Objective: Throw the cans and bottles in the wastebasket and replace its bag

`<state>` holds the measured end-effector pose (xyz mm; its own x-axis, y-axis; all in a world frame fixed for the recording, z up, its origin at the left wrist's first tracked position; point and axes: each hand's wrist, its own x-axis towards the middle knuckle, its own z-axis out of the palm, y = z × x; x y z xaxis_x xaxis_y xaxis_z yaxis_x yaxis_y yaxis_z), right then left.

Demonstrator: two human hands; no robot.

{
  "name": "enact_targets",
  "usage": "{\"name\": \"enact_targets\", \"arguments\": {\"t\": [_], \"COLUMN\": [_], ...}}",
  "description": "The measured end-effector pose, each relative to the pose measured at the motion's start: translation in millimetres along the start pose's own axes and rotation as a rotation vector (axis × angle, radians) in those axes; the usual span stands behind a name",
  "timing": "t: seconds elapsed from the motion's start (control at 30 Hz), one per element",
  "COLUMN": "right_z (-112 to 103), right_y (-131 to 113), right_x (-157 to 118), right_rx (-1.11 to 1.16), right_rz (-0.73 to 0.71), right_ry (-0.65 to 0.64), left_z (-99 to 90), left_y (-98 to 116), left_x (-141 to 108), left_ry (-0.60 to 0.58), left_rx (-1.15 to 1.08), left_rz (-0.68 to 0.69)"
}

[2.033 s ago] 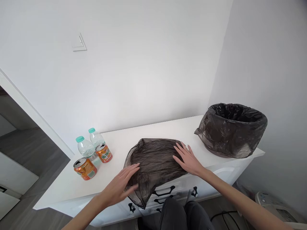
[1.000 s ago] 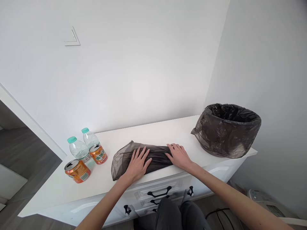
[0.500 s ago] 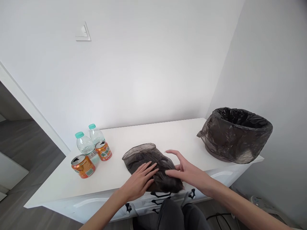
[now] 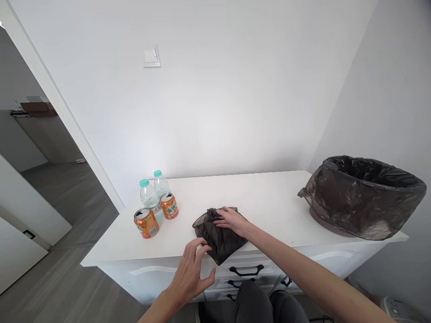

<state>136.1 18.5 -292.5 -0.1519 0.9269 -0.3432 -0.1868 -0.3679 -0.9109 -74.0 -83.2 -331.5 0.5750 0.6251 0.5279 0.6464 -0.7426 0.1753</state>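
A black translucent plastic garbage bag [image 4: 224,244] lies folded and crumpled at the front edge of the white cabinet top, with one corner hanging over the edge. On its upper part rests my right hand [image 4: 232,221], fingers stretched out over the gathered plastic. My left hand [image 4: 194,272] is at the bag's lower left side, thumb and fingers apart in a curved shape. Its fingertips are close to the bag; whether they touch it I cannot tell.
Left on the cabinet top [image 4: 262,193] stand two orange cans [image 4: 146,223] and two clear bottles [image 4: 148,194] with teal caps. At the right end is a bin lined with a black bag [image 4: 363,197]. Drawers with black handles [image 4: 246,271] face my knees.
My right hand has moved onto the bag, while my left hand has come off its top to the lower left. The bag is folded smaller. My view has shifted left.
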Motion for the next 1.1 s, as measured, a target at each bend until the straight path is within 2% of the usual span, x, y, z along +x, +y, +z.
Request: {"name": "enact_targets", "arguments": {"t": [0.03, 0.1, 0.17, 0.27, 0.33, 0.43, 0.57, 0.63, 0.7, 0.77, 0.83, 0.9, 0.97, 1.03, 1.1], "right_z": [-2.4, -11.3, -26.5, -56.5, -73.7, -84.4, -75.1, -67.7, -60.8, -54.2, -47.6, -41.5, -37.2, -35.9, -37.8], "right_y": [1.3, 1.5, 0.4, 0.1, 1.8, 5.7, 10.0, 11.3, 12.2, 13.4, 16.9, 24.5, 36.5, 50.7, 63.3], "right_x": [-4.0, -16.8, -34.9, -66.3, -83.4, -92.0, -69.4, -52.5, -39.3, -33.2, -34.1, -38.8, -42.9, -42.7, -37.5], "right_rx": [-0.036, -0.219, -0.522, -0.997, -1.194, -1.261, -1.269, -1.34, -1.403, -1.425, -1.455, -1.503, -1.533, -1.52, -1.487], "right_rz": [-0.021, -0.11, -0.306, -0.617, -0.711, -0.662, -0.484, -0.441, -0.426, -0.434, -0.538, -0.738, -0.896, -0.883, -0.782], "right_ry": [-0.028, -0.071, -0.104, -0.217, -0.276, -0.187, 0.081, 0.161, 0.167, 0.165, 0.223, 0.266, 0.229, 0.184, 0.191], "left_z": [2.0, 8.5, 15.3, 20.5, 19.9, 16.3, 12.1, 10.7, 10.2, 11.6, 16.1, 23.0, 30.3, 35.7, 38.4], "left_y": [-0.1, -0.3, -0.9, -2.1, -2.6, -3.5, -5.7, -6.1, -6.4, -8.2, -12.6, -19.6, -27.8, -35.4, -41.1], "left_x": [1.9, 12.0, 25.6, 40.2, 43.6, 45.1, 52.4, 59.1, 65.9, 70.4, 71.0, 67.6, 61.8, 56.3, 52.8], "left_ry": [0.009, -0.05, -0.132, -0.138, -0.103, -0.07, -0.022, 0.027, 0.014, -0.087, -0.19, -0.24, -0.258, -0.258, -0.256], "left_rx": [0.007, -0.01, -0.1, -0.292, -0.352, -0.366, -0.32, -0.143, 0.055, 0.148, 0.173, 0.192, 0.187, 0.154, 0.121], "left_rz": [-0.008, 0.02, -0.004, -0.239, -0.382, -0.466, -0.515, -0.461, -0.278, -0.048, 0.082, 0.081, 0.042, 0.016, 0.004]}}
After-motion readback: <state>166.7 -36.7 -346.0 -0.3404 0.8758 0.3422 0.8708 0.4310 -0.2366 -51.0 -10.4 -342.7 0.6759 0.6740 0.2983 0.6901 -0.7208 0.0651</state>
